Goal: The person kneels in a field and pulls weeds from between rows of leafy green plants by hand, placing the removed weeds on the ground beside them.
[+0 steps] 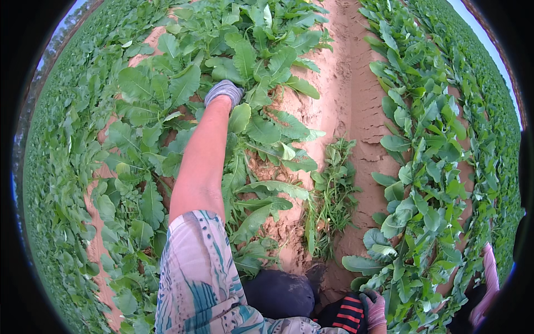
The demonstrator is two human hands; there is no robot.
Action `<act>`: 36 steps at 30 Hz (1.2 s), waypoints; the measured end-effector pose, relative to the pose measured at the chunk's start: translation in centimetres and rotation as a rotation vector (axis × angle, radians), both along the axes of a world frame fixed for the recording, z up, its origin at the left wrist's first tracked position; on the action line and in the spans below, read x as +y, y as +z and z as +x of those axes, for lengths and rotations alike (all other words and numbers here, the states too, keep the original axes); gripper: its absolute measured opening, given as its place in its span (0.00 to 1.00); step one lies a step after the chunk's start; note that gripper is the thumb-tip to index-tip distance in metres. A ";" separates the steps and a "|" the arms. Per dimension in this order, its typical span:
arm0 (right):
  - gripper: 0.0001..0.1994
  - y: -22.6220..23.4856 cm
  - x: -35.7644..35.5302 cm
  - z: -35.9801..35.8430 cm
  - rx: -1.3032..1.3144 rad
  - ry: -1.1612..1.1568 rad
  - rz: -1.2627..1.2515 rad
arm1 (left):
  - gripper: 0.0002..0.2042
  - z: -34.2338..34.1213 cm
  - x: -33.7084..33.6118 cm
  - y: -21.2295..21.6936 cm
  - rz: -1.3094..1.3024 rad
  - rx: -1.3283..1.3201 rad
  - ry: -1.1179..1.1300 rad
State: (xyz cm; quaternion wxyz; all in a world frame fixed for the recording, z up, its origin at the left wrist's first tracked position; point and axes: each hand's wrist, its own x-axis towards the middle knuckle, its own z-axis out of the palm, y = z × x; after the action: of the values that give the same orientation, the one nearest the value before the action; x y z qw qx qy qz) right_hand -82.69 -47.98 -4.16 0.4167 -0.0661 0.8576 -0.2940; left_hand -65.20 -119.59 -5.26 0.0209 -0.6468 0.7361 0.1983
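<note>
My left hand (224,93), in a grey striped knitted glove, reaches far forward into the broad-leaved green plants (261,131) of the row ahead. Its fingers curl down among the leaves, and whatever they grip is hidden. The bare forearm and a patterned sleeve (194,267) lead back to the lower edge. At the lower right, my right hand (374,309), in a grey and pink glove, lies against a black cloth with red stripes (346,313). Its fingers show only in part. Beside that cloth is a dark rounded knee (281,294).
Pulled weeds (332,192) lie in a heap on the sandy furrow (364,133) right of the row. Another leafy row (411,161) runs along the furrow's right side. A pink sleeve (490,273) and dark clothing, apparently another person's, show at the right rim.
</note>
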 end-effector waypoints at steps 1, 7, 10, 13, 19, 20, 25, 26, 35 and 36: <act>0.15 0.0 0.0 0.0 -0.010 -0.005 -0.009 | 0.19 -0.1 0.0 -0.1 -0.022 -0.004 0.006; 0.14 0.1 -0.2 0.1 -0.006 -0.037 -0.009 | 0.18 0.3 -0.6 -2.8 -0.186 0.167 0.135; 0.14 0.2 -0.3 0.1 -0.004 -0.023 -0.012 | 0.23 2.8 -2.9 -5.9 -0.254 0.264 0.233; 0.14 0.4 -0.4 0.0 -0.003 -0.001 -0.002 | 0.26 6.2 -7.0 -8.4 -0.480 0.380 0.402; 0.14 1.0 -1.3 -0.1 0.010 0.055 0.056 | 0.26 5.3 -10.1 -7.4 -0.558 0.911 0.295; 0.14 1.1 -1.5 -0.1 -0.003 0.031 0.055 | 0.26 4.3 -9.9 -6.6 -0.499 0.984 0.171; 0.15 1.3 -1.9 -0.1 0.000 0.040 0.084 | 0.25 2.9 -9.5 -4.0 -0.353 0.180 0.155; 0.15 1.3 -1.9 -0.2 0.010 0.056 0.091 | 0.24 3.2 -9.9 -3.9 -0.309 0.069 0.038; 0.14 0.4 -1.2 -0.4 0.001 0.054 0.063 | 0.37 3.6 -7.9 -5.8 -0.336 0.849 0.526; 0.14 0.3 -1.1 -0.5 0.021 0.075 0.066 | 0.37 3.6 -7.4 -6.1 -0.239 0.940 0.609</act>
State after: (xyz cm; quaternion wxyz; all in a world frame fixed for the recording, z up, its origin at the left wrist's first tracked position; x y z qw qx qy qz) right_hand -83.18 -49.10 -3.82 0.4203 -0.0874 0.8682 -0.2490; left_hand -61.57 -127.02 -11.33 -0.4403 -0.6700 0.4639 0.3770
